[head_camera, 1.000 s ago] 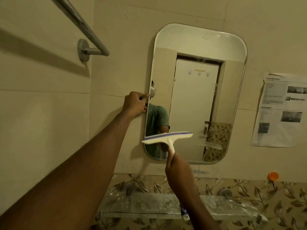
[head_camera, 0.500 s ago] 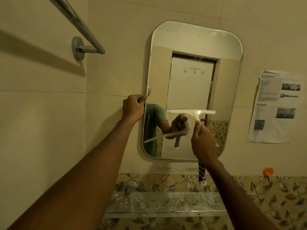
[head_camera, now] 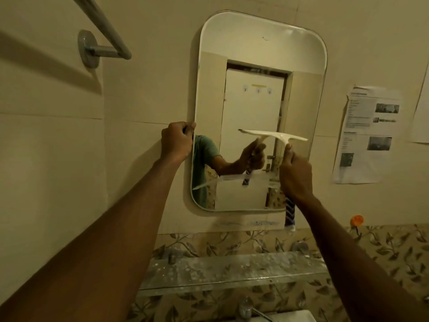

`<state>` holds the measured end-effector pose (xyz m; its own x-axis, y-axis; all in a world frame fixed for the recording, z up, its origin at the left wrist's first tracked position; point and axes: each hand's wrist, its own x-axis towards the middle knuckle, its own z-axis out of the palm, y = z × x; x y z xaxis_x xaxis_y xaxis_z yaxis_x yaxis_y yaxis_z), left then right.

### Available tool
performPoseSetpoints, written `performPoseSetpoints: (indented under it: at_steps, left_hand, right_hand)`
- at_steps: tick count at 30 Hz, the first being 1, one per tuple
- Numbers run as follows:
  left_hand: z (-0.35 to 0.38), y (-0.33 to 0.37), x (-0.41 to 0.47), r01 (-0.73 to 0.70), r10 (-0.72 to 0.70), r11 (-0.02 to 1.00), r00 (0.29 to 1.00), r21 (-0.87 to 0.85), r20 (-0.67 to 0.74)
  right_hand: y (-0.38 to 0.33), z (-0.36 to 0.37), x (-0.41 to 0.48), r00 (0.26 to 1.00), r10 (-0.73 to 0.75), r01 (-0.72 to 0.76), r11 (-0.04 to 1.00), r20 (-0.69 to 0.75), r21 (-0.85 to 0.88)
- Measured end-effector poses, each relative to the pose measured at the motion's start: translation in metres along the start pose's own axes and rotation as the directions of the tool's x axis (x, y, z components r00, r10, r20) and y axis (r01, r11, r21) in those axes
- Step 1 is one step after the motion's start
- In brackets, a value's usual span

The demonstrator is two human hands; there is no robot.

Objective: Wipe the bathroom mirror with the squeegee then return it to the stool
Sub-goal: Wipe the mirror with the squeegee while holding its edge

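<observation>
left hand [head_camera: 177, 141] clamped on mirror [head_camera: 257, 43] left edge | right hand [head_camera: 296, 176] fisted round squeegee [head_camera: 275, 135] handle | blade on glass

No text can be read: the print on the paper sheet [head_camera: 369, 133] taped to the wall is too blurred.

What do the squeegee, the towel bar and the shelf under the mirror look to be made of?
Squeegee: cream head that looks like smooth moulded plastic with a slight sheen; the handle has a blue-and-white patterned grip, material unclear.
Towel bar: grey metal with a brushed or satin look, on a round wall mount.
Shelf: probably glass, since its front edge looks translucent; the top is covered in whitish spatter.
</observation>
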<state>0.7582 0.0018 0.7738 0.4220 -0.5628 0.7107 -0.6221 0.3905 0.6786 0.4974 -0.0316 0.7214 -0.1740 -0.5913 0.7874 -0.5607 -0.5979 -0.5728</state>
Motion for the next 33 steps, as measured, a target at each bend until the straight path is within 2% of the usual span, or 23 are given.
performPoseSetpoints:
  at_steps: [4, 8, 11, 15, 18, 21, 23, 27, 30, 33]
  left_hand:
    - [0.002, 0.001, -0.001, -0.015, 0.015, 1.0, 1.0, 0.014, -0.019]
    - [0.002, 0.002, -0.002, -0.021, 0.021, 1.0, 0.999, 0.015, -0.026]
    - [0.002, 0.003, -0.003, -0.012, 0.012, 1.0, 1.0, 0.017, -0.02]
    - [0.0, 0.004, -0.003, 0.005, -0.005, 1.0, 1.0, -0.006, -0.004]
    - [0.0, 0.003, -0.002, 0.006, -0.006, 1.0, 1.0, -0.009, 0.002]
    - [0.001, 0.001, -0.002, 0.003, -0.003, 1.0, 1.0, -0.009, -0.009]
    - [0.002, 0.0, -0.002, 0.004, -0.004, 1.0, 1.0, -0.012, -0.016]
    - [0.001, 0.002, -0.006, -0.004, 0.004, 1.0, 1.0, 0.013, -0.019]
    - [0.001, -0.004, -0.012, 0.023, -0.023, 1.0, 1.0, -0.004, -0.004]
    - [0.004, -0.014, -0.022, 0.037, -0.036, 0.999, 0.999, 0.009, -0.004]
  right_hand:
    - [0.036, 0.019, -0.055, 0.997, 0.067, -0.067, 0.998, 0.036, -0.01]
    - [0.053, 0.016, -0.111, 0.983, 0.141, -0.129, 0.986, 0.119, -0.103]
    - [0.034, 0.002, -0.087, 0.984, 0.083, -0.075, 0.995, 0.158, -0.06]
    - [-0.024, -0.004, -0.007, 0.992, -0.09, 0.089, 0.996, 0.09, 0.014]
    - [-0.052, 0.0, 0.027, 0.991, -0.118, 0.119, 0.993, 0.066, -0.016]
    - [-0.037, 0.016, 0.002, 0.994, -0.071, 0.077, 0.995, 0.082, -0.065]
    - [-0.013, 0.027, -0.04, 0.995, -0.026, 0.03, 0.999, 0.091, -0.037]
    - [0.023, 0.029, -0.111, 0.978, 0.084, -0.072, 0.995, 0.193, -0.067]
    - [0.028, 0.013, -0.098, 0.973, 0.081, -0.067, 0.995, 0.216, -0.07]
    - [0.022, -0.013, -0.042, 0.991, 0.095, -0.095, 0.995, 0.099, -0.002]
